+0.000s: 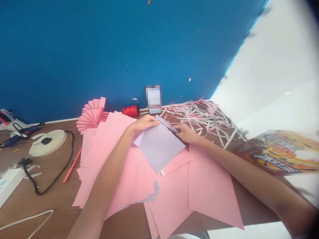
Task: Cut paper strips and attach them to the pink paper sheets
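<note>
A pale lavender sheet of paper (161,146) is held up at an angle over the pile of pink sheets. At its upper left edge, my left hand (146,123) pinches it between thumb and fingers. My right hand (185,133) is closed around what look like scissors (171,128), their dark blades lying along the sheet's upper right edge. A narrow strip shows beyond the blades. The handles are mostly hidden by my fingers. Pink paper sheets (209,186) lie fanned out beneath both forearms.
Cut paper strips (199,116) are heaped at the back right, beside a printed plastic package (281,152). A phone (154,99) leans on the blue wall near a red thread spool (131,111). Leftward are folded pink fans (91,114), a red pen (72,166), a tape roll (56,141) and cables.
</note>
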The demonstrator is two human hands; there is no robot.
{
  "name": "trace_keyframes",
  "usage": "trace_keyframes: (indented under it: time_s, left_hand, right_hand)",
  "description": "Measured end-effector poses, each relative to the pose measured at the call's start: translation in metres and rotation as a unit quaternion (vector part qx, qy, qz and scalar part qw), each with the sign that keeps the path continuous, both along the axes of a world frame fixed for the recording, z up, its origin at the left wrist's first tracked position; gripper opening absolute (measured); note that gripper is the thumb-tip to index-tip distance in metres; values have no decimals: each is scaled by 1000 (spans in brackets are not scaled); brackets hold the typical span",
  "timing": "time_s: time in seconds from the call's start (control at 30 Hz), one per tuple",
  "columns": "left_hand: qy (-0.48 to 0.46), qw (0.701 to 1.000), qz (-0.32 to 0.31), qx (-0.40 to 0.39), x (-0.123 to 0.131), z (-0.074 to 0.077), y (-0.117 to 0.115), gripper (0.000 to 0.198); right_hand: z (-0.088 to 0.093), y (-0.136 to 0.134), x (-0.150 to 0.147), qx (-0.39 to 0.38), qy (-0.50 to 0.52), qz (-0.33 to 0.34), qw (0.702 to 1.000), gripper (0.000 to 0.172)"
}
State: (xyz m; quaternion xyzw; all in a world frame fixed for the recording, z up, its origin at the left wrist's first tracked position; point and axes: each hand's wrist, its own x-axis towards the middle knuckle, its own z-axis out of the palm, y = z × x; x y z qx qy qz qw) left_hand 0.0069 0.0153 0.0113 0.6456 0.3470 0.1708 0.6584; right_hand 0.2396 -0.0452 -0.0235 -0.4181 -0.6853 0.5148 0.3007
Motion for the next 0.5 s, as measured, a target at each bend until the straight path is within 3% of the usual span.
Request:
trace_keyframes:
  time_s: [0.13,0.27,0.37,0.5]
  left_hand:
    - [62,997,-20,41,3,-2,-2,41]
    - [96,994,-32,49,-4,9,-4,40]
    - [129,988,-46,71,-23,22,2,35]
    - [198,970,-21,137,-62,30,18,25]
  right_hand:
    - [1,-1,-3,14,-19,-7,1000,24]
    - [1,-1,-2,17,-26,-10,999,27]
    - [-3,1,0,4,-23,-25,999,32]
    - [-7,3,2,-1,-21,-34,999,32]
